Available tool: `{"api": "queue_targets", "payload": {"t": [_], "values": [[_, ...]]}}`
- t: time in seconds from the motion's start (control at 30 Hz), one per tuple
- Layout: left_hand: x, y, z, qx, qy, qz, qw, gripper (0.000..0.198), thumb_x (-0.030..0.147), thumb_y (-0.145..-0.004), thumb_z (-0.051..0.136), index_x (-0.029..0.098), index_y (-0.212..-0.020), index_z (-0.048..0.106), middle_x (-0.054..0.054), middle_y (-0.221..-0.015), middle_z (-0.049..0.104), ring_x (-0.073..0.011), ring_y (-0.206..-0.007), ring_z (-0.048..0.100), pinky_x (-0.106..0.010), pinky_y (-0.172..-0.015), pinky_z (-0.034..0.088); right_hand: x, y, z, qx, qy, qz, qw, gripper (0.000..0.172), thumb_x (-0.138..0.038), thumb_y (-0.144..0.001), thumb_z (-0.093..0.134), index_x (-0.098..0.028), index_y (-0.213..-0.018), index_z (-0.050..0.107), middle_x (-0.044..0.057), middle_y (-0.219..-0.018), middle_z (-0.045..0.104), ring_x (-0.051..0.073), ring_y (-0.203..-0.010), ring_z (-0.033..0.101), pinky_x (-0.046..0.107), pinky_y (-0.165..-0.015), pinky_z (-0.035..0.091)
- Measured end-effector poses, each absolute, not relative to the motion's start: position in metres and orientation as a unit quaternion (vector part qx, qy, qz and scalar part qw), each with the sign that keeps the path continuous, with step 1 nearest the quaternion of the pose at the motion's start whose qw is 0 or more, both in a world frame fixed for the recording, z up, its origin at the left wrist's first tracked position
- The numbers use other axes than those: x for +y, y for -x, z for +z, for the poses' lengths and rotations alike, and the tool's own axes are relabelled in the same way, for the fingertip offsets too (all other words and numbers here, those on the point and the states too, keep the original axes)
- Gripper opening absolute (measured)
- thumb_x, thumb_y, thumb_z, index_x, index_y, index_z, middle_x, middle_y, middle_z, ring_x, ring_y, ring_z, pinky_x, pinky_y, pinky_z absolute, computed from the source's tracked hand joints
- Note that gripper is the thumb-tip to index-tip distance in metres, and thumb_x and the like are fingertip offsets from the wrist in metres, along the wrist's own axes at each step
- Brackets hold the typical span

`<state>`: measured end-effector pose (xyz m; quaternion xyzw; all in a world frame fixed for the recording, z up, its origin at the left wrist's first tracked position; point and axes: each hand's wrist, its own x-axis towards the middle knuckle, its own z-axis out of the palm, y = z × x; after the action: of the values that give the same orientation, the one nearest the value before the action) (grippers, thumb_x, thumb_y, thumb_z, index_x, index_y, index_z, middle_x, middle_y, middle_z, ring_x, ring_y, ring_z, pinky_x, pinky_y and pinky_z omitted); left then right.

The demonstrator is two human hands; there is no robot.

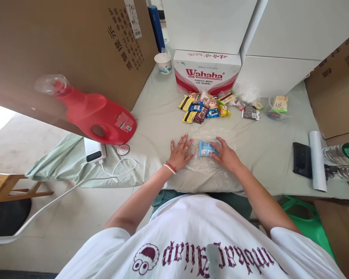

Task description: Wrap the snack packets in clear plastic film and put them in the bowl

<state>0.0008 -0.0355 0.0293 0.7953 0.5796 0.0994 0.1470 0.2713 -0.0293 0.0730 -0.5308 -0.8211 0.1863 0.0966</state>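
Note:
A small light-blue snack packet [207, 148] lies on a sheet of clear plastic film [199, 164] spread on the cloth-covered table. My left hand [180, 152] rests flat on the film's left side, fingers spread, a little apart from the packet. At the packet's right end is my right hand [227, 155], its fingers apart and some of them touching or overlapping the packet; it is not closed around it. Beyond both hands is a pile of small wrapped snacks [202, 111] in yellow, blue, brown and red.
A Wahaha carton [208, 73] and a paper cup [163, 63] stand at the back. On the left are a red jug [104, 116], a white power bank [94, 150] and its cable. A plastic tub [279, 106], a black phone-like object [301, 159] and a white roll [318, 161] are on the right.

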Motion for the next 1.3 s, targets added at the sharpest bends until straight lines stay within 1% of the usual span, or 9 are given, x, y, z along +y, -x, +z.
{"api": "queue_targets", "payload": {"t": [0.1,0.23,0.5,0.63,0.7,0.83,0.97,1.1,1.3], "values": [[-0.041,0.013,0.030,0.515,-0.834,0.145,0.131,0.050,0.036,-0.103,0.041,0.031,-0.153,0.050,-0.008,-0.169,0.036,-0.0302,-0.161,0.018,-0.068,-0.124,-0.007,-0.062,-0.295,0.067,-0.841,0.460,0.196,0.208,0.046,-0.044,-0.102,0.055,-0.023,-0.142,0.057,0.016,-0.147,0.053,0.029,-0.122,0.060,0.045,-0.098,0.055],[-0.039,0.036,0.030,0.455,-0.851,0.138,0.221,0.046,0.028,-0.103,0.036,0.033,-0.141,0.060,-0.005,-0.147,0.064,-0.0259,-0.151,0.043,-0.066,-0.123,-0.013,-0.102,-0.316,0.046,-0.866,0.413,0.191,0.209,0.032,-0.038,-0.101,0.058,-0.023,-0.126,0.068,0.015,-0.130,0.064,0.031,-0.116,0.059,0.051,-0.098,0.054],[-0.021,0.065,0.035,0.360,-0.878,0.074,0.306,0.074,0.044,-0.083,0.065,0.029,-0.153,0.045,-0.015,-0.168,0.034,-0.0385,-0.155,0.031,-0.071,-0.121,-0.009,-0.071,-0.320,0.058,-0.776,0.455,0.311,0.307,0.023,-0.036,-0.101,0.055,-0.027,-0.108,0.075,0.009,-0.121,0.068,0.022,-0.107,0.065,0.041,-0.093,0.056],[-0.024,0.054,0.031,0.389,-0.883,0.077,0.250,0.076,0.060,-0.078,0.074,0.027,-0.144,0.055,-0.018,-0.165,0.040,-0.0406,-0.152,0.036,-0.074,-0.118,-0.011,-0.034,-0.320,0.081,-0.738,0.491,0.368,0.280,0.033,-0.051,-0.096,0.061,-0.022,-0.097,0.076,0.007,-0.096,0.067,0.018,-0.082,0.064,0.030,-0.069,0.052],[-0.024,0.046,0.028,0.412,-0.872,0.112,0.238,0.054,0.059,-0.085,0.069,0.027,-0.128,0.066,-0.015,-0.155,0.054,-0.0367,-0.149,0.042,-0.072,-0.120,-0.009,-0.018,-0.320,0.085,-0.725,0.508,0.386,0.259,0.038,-0.055,-0.093,0.061,-0.021,-0.094,0.077,0.005,-0.088,0.068,0.017,-0.075,0.061,0.029,-0.067,0.048],[-0.014,0.032,0.026,0.490,-0.809,0.203,0.254,0.035,0.044,-0.102,0.046,0.025,-0.086,0.071,-0.005,-0.113,0.078,-0.0249,-0.132,0.058,-0.057,-0.126,0.015,0.004,-0.322,0.080,-0.676,0.552,0.431,0.229,0.045,-0.059,-0.087,0.062,-0.018,-0.099,0.076,0.003,-0.079,0.068,0.014,-0.067,0.054,0.027,-0.065,0.043],[0.010,0.020,0.026,0.623,-0.709,0.230,0.237,0.051,0.044,-0.105,0.032,0.022,-0.066,0.058,-0.006,-0.078,0.072,-0.0213,-0.086,0.067,-0.039,-0.094,0.048,0.020,-0.330,0.072,-0.658,0.601,0.424,0.160,0.047,-0.057,-0.088,0.056,-0.016,-0.103,0.075,0.001,-0.069,0.063,0.014,-0.059,0.049,0.026,-0.058,0.039],[0.026,0.012,0.027,0.686,-0.663,0.229,0.192,0.046,0.047,-0.104,0.034,0.022,-0.073,0.057,-0.011,-0.086,0.070,-0.0275,-0.094,0.064,-0.043,-0.090,0.045,0.042,-0.331,0.080,-0.723,0.647,0.240,0.038,0.035,-0.044,-0.092,0.056,-0.018,-0.100,0.077,0.011,-0.091,0.071,0.023,-0.079,0.061,0.032,-0.070,0.046],[0.020,0.004,0.028,0.715,-0.629,0.240,0.188,0.035,0.039,-0.099,0.045,0.021,-0.126,0.056,-0.013,-0.130,0.064,-0.0282,-0.126,0.056,-0.045,-0.110,0.040,0.103,-0.284,0.077,-0.825,0.544,0.137,0.061,0.051,-0.042,-0.095,0.060,-0.015,-0.137,0.065,0.018,-0.129,0.064,0.035,-0.122,0.053,0.045,-0.102,0.046]]}}
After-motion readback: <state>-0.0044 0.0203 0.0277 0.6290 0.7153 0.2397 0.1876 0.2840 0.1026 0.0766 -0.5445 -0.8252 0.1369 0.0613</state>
